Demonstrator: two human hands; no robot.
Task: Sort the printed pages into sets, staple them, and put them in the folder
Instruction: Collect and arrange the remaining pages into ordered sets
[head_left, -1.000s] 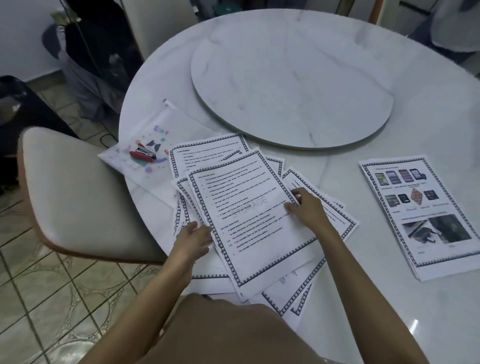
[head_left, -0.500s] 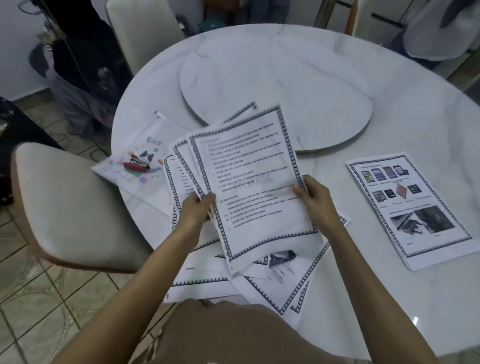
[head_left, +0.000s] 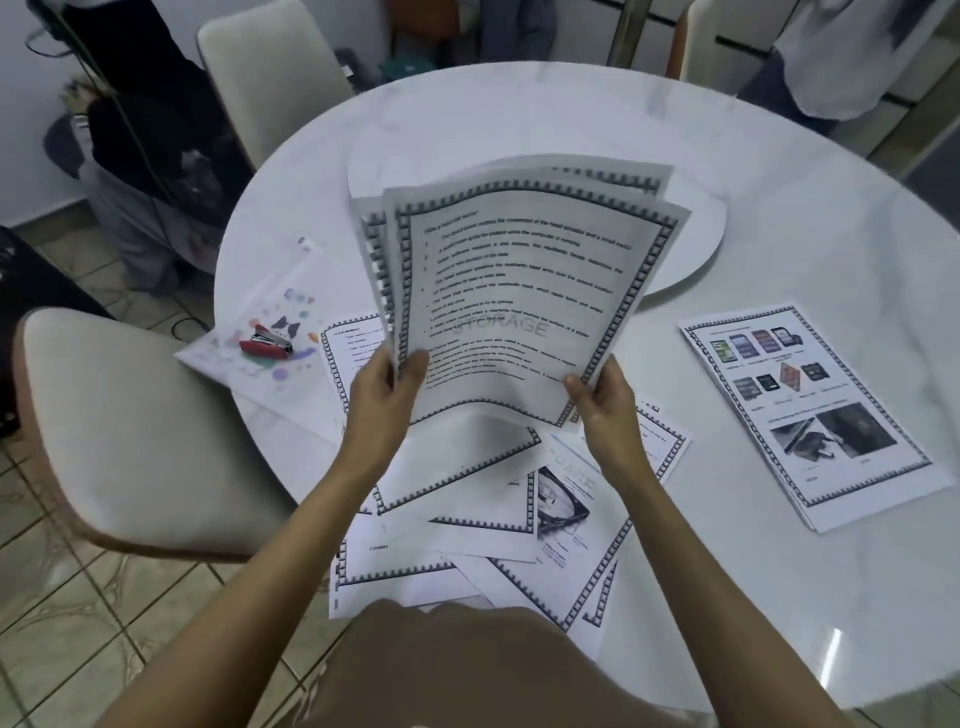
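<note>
I hold a fanned bundle of bordered printed pages (head_left: 519, 291) upright above the table. My left hand (head_left: 382, 395) grips its lower left corner and my right hand (head_left: 605, 400) pinches its lower right corner. Below them, several loose pages (head_left: 483, 514) lie scattered on the table near its front edge. A separate stack of pages with colour pictures (head_left: 810, 410) lies flat at the right. At the left a red stapler (head_left: 265, 343) rests on a clear plastic folder (head_left: 234, 358) with a colourful print.
The round white marble table (head_left: 779, 218) has a raised turntable (head_left: 696, 249) in its middle, partly hidden by the held pages. A beige chair (head_left: 119, 426) stands at the left and another chair (head_left: 270, 78) behind the table. Tiled floor lies below.
Both hands have gathered several pages from the pile and lifted them off the table, raising them upright toward the camera. The pages underneath are now uncovered.
</note>
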